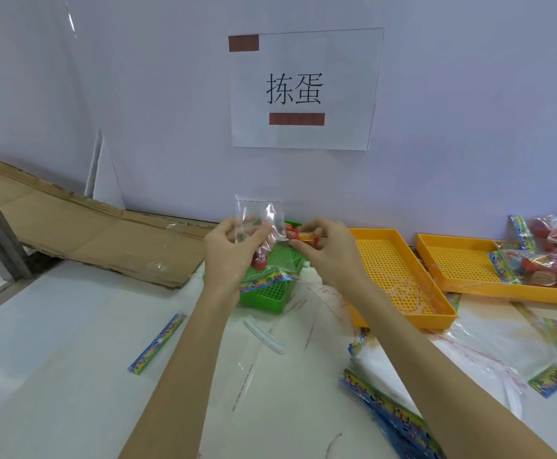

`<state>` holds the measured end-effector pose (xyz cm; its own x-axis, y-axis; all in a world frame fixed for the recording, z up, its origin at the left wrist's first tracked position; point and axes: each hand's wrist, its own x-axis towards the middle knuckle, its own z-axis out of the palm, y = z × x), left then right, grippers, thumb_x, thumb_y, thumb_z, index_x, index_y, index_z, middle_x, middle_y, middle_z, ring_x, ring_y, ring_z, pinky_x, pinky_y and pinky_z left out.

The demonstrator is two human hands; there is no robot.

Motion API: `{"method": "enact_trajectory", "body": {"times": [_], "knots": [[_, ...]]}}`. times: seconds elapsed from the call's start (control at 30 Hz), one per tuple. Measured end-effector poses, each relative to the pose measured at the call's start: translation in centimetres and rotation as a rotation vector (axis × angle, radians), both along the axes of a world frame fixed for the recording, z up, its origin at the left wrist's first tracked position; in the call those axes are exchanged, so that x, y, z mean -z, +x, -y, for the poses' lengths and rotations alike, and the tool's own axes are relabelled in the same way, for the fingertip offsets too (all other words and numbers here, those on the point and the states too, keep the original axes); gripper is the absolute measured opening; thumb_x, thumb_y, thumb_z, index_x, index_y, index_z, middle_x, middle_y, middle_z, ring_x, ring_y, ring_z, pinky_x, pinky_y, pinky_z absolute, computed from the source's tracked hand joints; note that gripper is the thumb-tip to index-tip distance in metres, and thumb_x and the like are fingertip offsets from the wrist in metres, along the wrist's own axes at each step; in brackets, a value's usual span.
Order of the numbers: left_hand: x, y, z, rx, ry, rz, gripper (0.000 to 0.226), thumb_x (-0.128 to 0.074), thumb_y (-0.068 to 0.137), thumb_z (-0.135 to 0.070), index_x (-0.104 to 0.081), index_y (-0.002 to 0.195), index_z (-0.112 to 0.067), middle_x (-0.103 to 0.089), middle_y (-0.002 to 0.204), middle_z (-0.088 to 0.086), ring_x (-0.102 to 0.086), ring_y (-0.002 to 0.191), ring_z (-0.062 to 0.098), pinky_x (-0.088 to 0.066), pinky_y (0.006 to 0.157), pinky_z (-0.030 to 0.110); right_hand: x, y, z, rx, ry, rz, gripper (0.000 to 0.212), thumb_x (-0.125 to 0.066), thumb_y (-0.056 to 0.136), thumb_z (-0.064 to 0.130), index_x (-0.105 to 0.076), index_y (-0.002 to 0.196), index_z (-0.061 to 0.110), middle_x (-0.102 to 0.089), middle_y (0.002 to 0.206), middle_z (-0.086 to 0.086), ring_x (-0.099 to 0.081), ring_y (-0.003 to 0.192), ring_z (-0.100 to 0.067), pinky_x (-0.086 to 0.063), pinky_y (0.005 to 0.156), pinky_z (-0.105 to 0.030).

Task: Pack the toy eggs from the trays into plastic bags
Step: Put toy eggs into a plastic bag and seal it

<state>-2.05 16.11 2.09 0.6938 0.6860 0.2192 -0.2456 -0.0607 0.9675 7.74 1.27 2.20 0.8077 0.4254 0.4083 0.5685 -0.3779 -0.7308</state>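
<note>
My left hand holds up a clear plastic bag with a colourful printed strip at its lower edge. A red toy egg lies inside the bag near my left palm. My right hand grips red and orange toy eggs right at the bag's side. Both hands hover above a green perforated tray on the white table.
Two yellow perforated trays lie to the right; the far one holds filled bags of eggs. Empty bags are piled at the lower right. A loose printed strip and a white plastic piece lie near; cardboard sits at the left.
</note>
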Motion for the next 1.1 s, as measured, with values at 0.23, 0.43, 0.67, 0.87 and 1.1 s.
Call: {"method": "enact_trajectory", "body": {"times": [0.23,0.43,0.67,0.87,1.1], "knots": [[0.2,0.4,2.4,0.344,0.179,-0.043,0.039,-0.088,0.084,-0.021,-0.071,0.119,-0.016,-0.081,0.103,0.001,-0.079,0.089,0.028,-0.061,0.089,0.041,-0.4,-1.6,6.2,-0.016,0.538,-0.175,0.019,-0.064,0.102,0.021,-0.074,0.119,0.019,-0.079,0.098,0.005,-0.077,0.085,-0.011,-0.056,0.069,-0.019],[-0.2,0.1,3.5,0.486,0.254,-0.022,0.047,-0.089,0.082,-0.019,-0.068,0.125,-0.019,-0.079,0.113,0.002,-0.079,0.091,0.028,-0.064,0.084,0.035,-3.3,-2.4,7.1,-0.068,0.431,0.089,0.03,-0.074,0.095,0.018,-0.067,0.125,0.016,-0.072,0.105,-0.001,-0.076,0.087,-0.014,-0.064,0.073,-0.037],[-0.4,-0.2,4.1,0.513,0.353,0.002,0.043,-0.087,0.083,-0.019,-0.071,0.123,-0.02,-0.079,0.112,0.001,-0.079,0.094,0.025,-0.064,0.085,0.042,-3.3,-2.9,7.0,-0.139,0.129,0.126,0.021,-0.076,0.093,0.023,-0.071,0.114,0.02,-0.073,0.106,0.011,-0.074,0.08,-0.01,-0.061,0.075,-0.03],[-0.7,-0.5,4.4,0.514,0.465,0.015,0.03,-0.081,0.091,-0.016,-0.073,0.12,-0.014,-0.08,0.101,0.002,-0.078,0.093,0.022,-0.065,0.083,0.038,-3.4,-3.1,7.1,-0.25,0.005,0.054,0.017,-0.068,0.099,0.017,-0.079,0.111,0.022,-0.074,0.104,0.003,-0.072,0.089,-0.011,-0.061,0.075,-0.041],[-0.2,-0.2,4.2,0.472,0.434,-0.028,0.033,-0.077,0.089,0.001,-0.076,0.116,-0.018,-0.081,0.097,-0.002,-0.079,0.087,0.019,-0.065,0.075,0.034,-2.7,-4.0,6.0,-0.285,-0.053,0.086,0.014,-0.066,0.101,0.026,-0.077,0.099,0.019,-0.069,0.078,0.022,-0.064,0.077,0.007,-0.045,0.066,-0.01]]}}
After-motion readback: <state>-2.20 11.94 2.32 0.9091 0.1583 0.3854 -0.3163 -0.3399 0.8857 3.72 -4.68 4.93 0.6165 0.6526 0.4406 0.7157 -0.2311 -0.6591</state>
